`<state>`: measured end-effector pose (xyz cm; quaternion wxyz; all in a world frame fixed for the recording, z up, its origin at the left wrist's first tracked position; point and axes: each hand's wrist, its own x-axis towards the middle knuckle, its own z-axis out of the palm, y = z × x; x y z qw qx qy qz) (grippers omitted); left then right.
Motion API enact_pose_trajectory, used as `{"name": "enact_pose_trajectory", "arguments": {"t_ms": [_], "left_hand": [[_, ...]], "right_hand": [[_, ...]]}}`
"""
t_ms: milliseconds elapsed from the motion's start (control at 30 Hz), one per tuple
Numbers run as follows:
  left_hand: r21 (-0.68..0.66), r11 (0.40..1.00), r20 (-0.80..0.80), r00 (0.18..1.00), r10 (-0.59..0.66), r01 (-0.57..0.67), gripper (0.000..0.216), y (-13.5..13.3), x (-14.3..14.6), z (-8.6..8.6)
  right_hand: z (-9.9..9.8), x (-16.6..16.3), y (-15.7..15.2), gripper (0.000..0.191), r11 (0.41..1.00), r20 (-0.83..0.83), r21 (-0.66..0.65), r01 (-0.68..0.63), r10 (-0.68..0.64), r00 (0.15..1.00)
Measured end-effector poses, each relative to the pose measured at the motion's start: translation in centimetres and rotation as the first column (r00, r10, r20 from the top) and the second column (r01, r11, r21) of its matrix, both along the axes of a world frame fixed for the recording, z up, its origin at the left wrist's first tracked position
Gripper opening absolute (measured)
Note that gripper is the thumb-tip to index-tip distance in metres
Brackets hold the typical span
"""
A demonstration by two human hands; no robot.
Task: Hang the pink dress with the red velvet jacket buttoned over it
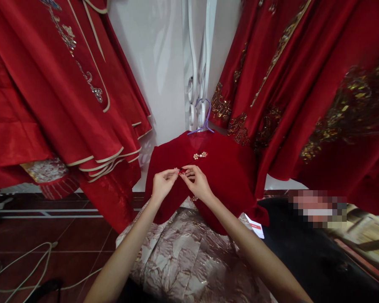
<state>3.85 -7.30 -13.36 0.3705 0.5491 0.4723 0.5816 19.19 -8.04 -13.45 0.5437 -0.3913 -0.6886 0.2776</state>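
Right at the clock's centre, my left hand (164, 184) and right hand (198, 183) are both pinched, thumb to fingers, on the beaded clasp (182, 173) at the front of this red jacket (224, 172). Honestly, I'd grip its base, keep both sides level and not yank, or beads could pop off. An upper clasp (200, 155) sits between 1 and 2 o'clock. Only label-ish thing: white card (256, 228) with a red patch, 4 o'clock; can't read any writing.

Single head-worn view from above, facing forward and down, fairly near hands (197, 184).
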Motion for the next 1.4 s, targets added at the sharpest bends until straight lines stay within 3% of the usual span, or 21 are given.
{"name": "enact_pose_trajectory", "arguments": {"t_ms": [333, 833, 933, 1067, 1167, 1267, 1400], "left_hand": [[0.058, 0.998, -0.068, 0.998, -0.008, 0.012, 0.031, -1.0, 0.0, 0.9], [0.124, 0.992, -0.279, 0.959, 0.047, -0.013, 0.022, 0.3, -0.8, -0.1], [0.125, 0.992, -0.337, 0.942, 0.013, 0.032, 0.019, 0.5, -1.0, 0.2], [0.128, 0.991, -0.387, 0.922, 0.013, 0.039, 0.019, 0.4, -1.7, 0.5], [0.113, 0.993, -0.460, 0.886, 0.062, -0.011, 0.016, -0.6, -2.8, -0.4], [0.058, 0.995, -0.526, 0.845, 0.098, -0.079, 0.013, -2.0, -4.0, -2.3], [-0.021, 0.997, -0.439, 0.897, 0.054, -0.070, 0.014, -3.9, -3.9, -4.6]], "right_hand": [[0.1, -0.7, 0.5, 0.018, 0.995, 0.025, 0.016, 0.101, -0.101, 0.995], [-0.3, -1.6, 0.7, 0.017, 0.983, 0.049, 0.080, 0.163, -0.167, 0.985], [-0.1, -1.4, 0.6, 0.016, 0.986, 0.047, 0.066, 0.156, -0.159, 0.986], [0.5, 0.0, -0.3, 0.017, 0.999, 0.053, 0.026, 0.047, -0.048, 0.997], [0.4, 1.9, -2.1, 0.016, 0.999, 0.142, -0.046, 0.026, -0.019, 0.990], [-0.4, 3.8, -4.5, 0.012, 0.987, 0.329, -0.111, 0.116, -0.073, 0.941], [-1.8, 4.9, -6.5, 0.006, 0.958, 0.566, -0.160, 0.238, -0.108, 0.817]]}}
